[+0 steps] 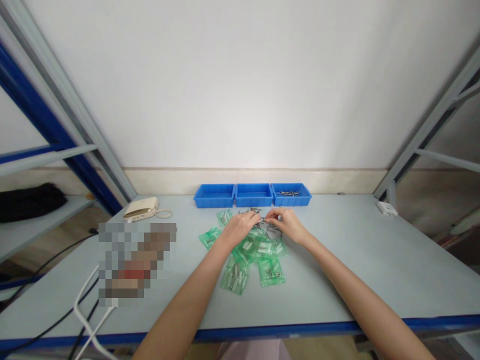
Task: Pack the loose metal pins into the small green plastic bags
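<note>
Over a loose pile of thin metal pieces (pixel 255 210), my two hands meet near the middle of the table. My right hand (pixel 288 223) is closed in a pinch on a small metal piece (pixel 263 219); its exact kind is too small to make out. My left hand (pixel 240 227) lies just left of it, fingers together and bent down, their tips close to the same piece; what they grip is hidden. Below and around both hands are several green clear plastic bags (pixel 235 274) with metal pieces inside. More metal pieces lie under my right hand.
Three blue bins (pixel 216 201) stand in a row behind the pile; the right one (pixel 291 201) holds metal pieces. At left are a cream-coloured device (pixel 143 208), a blurred-out object (pixel 135 265) and cables (pixel 84 320). A white item (pixel 387 209) sits far right.
</note>
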`<state>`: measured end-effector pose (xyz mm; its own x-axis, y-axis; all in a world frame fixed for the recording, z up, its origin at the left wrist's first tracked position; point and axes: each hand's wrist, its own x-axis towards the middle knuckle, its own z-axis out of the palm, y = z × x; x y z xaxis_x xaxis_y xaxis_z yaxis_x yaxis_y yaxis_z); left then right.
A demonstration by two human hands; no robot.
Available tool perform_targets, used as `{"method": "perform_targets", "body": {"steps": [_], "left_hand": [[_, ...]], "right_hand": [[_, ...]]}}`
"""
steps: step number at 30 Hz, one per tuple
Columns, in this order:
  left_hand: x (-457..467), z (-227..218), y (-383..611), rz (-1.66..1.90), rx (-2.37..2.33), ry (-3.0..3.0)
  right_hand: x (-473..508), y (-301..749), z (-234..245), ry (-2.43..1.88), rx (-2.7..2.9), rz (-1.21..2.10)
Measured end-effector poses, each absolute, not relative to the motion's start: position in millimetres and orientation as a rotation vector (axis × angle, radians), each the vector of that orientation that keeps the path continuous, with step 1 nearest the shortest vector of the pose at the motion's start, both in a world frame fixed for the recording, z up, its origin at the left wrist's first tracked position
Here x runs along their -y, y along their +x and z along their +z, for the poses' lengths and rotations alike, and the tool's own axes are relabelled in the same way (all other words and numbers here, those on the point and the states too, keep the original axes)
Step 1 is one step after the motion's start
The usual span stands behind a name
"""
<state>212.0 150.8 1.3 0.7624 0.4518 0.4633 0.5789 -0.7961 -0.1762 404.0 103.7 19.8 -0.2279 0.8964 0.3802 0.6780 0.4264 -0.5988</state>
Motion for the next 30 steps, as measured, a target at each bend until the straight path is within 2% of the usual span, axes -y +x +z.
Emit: {"method": "perform_targets", "body": {"steps": [6,17,30], "left_hand": [[-148.0,1.3,213.7,-0.622,0.803,-2.624],[-147.6,1.0,215.2,-0.677,0.809,-2.66],[-148.8,-1.6,213.8,-0.66,0.758,-2.652]], "right_hand": [[-101.2,404.8,17.7,-1.283,1.938,0.455],[-90.4,403.0,23.3,-1.424,2.163,-0.05],[-92.7,405.8,18.5,-1.364,2.091,0.032]]}}
